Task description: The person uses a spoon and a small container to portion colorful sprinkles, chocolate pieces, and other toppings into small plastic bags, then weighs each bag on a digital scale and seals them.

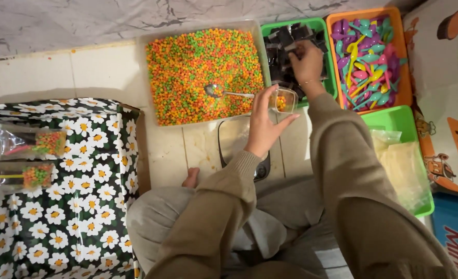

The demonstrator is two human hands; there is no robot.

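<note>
My left hand (264, 124) holds a small clear plastic cup (284, 99) with a few coloured candy beads in its bottom, just in front of the big clear tub (153, 43) of orange, green and yellow beads. A metal spoon (224, 92) lies in that tub. My right hand (306, 64) reaches into the green basket (270, 27) of small black pieces and its fingers close on one black piece. Under my left wrist sits a black kitchen scale (262, 168).
An orange basket (404, 77) of coloured plastic spoons stands at the far right. A green basket (399, 116) with clear bags is below it. Two filled clear packets (25, 142) lie on a daisy-print cloth (84, 206) at left. Printed cartons (446, 77) stand at the right edge.
</note>
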